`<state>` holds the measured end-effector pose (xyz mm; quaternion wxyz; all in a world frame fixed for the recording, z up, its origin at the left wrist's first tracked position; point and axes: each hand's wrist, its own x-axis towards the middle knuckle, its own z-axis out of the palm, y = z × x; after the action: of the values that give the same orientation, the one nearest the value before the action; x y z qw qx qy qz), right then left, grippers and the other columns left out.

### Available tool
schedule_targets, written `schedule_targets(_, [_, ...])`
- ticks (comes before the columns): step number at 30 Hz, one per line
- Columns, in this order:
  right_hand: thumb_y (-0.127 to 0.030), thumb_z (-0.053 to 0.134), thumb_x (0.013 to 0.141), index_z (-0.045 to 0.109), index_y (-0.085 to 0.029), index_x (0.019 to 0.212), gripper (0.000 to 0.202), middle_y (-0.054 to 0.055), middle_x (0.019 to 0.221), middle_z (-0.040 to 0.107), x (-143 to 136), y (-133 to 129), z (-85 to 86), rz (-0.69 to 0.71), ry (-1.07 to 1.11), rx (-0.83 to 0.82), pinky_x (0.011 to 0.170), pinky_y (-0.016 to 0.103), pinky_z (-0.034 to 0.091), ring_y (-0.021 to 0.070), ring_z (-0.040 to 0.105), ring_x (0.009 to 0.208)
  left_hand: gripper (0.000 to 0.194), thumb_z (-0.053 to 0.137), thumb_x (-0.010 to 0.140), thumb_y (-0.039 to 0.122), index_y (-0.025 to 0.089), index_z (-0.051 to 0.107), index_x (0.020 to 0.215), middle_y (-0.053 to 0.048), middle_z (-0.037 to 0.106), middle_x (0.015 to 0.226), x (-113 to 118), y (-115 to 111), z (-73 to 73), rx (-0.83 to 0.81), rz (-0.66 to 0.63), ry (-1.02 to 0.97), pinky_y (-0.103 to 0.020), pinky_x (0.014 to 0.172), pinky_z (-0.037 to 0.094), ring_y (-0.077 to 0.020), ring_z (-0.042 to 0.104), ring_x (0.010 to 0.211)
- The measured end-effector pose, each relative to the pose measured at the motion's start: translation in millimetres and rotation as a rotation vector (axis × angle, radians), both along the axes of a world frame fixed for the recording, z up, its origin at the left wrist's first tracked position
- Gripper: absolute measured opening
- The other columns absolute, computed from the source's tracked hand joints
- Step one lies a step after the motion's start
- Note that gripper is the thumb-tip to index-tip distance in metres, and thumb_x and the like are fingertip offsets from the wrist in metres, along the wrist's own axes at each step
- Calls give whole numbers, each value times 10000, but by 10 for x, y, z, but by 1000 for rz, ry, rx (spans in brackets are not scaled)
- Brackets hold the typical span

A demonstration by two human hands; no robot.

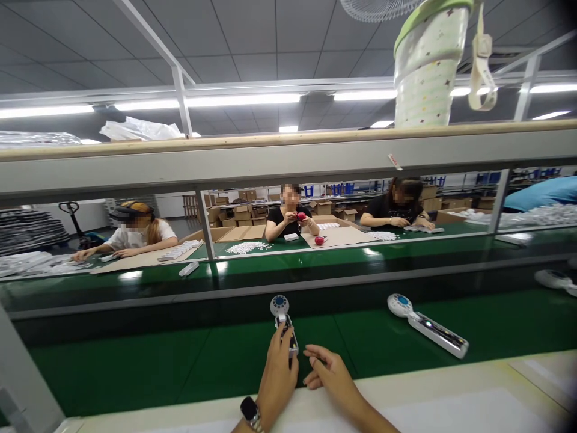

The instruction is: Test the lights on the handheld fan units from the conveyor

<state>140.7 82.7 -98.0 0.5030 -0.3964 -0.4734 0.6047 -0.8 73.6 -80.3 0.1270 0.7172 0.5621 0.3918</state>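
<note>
A white handheld device with a round head lies on the green belt in front of me. Its head has a blue centre ringed by dark spots, and its long handle is uncovered, with dark inner parts showing. My left hand, with a watch at the wrist, lies over the handle with fingers and thumb around it, hiding much of it. Just to the right, my right hand hovers with bent fingers apart and nothing in them. Farther right on the belt rests a second such device, its handle also uncovered.
Another white device sits at the belt's right edge. A pale ledge runs along my side. Beyond a metal frame and overhead shelf, several people work at a far bench with piles of small white parts. A patterned tumbler stands on the shelf.
</note>
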Motion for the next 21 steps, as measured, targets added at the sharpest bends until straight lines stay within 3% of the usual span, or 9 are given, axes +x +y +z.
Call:
schedule_targets(10, [-615,635,565,545,-108,958,647,116,902,595,-2,14,-32,27,-33,41,445,276,475,139,596,483,447,332,838,163,199,362,1283,-81,258,1405,44,-68,23,139,-5,207,-471,1034,274,-260,224,1293])
schedule_targets(21, [-555,606,626,532,-118,947,547,70,836,586,3,9,-25,62,-39,72,455,268,468,129,581,484,463,324,826,108,211,347,1277,-88,289,1388,51,-95,33,223,-37,238,-478,983,365,-255,296,1264])
